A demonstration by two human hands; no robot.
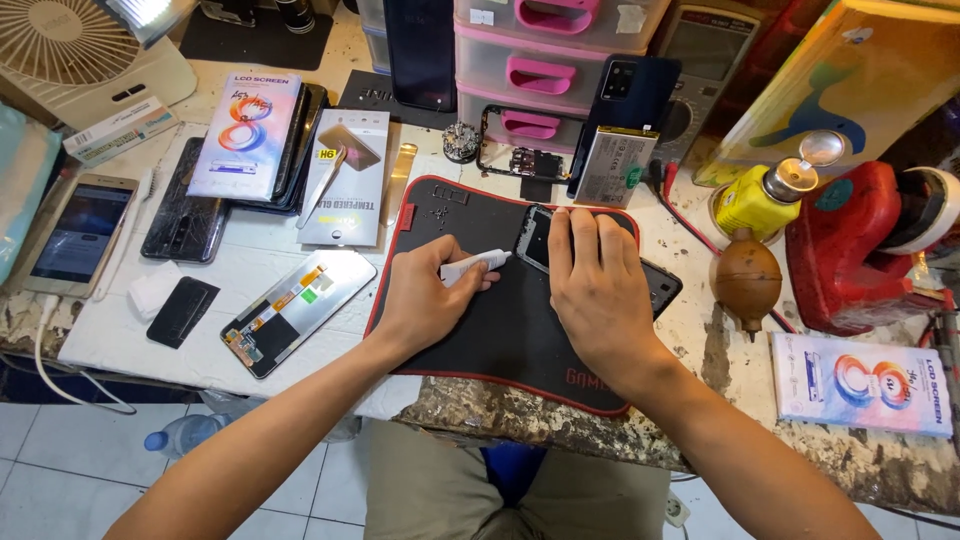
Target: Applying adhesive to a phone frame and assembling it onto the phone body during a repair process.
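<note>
My left hand (pixel 425 295) grips a small white tube (pixel 474 266), its nozzle pointing right at the edge of an opened phone frame (pixel 534 238). My right hand (pixel 597 290) lies flat on that dark phone frame, pressing it onto a black work mat with a red border (pixel 500 340). Most of the frame is hidden under my right palm; its lower right corner (pixel 665 285) sticks out past my hand.
A loose screen panel (pixel 298 310) and a black pad (pixel 181 311) lie left of the mat. Phones, screen boxes and a fan crowd the back left. Pink drawers (pixel 540 75), a battery (pixel 613 165), a yellow bottle (pixel 760 200), a brown bulb blower (pixel 746 280) and a red device (pixel 850 245) stand behind and right.
</note>
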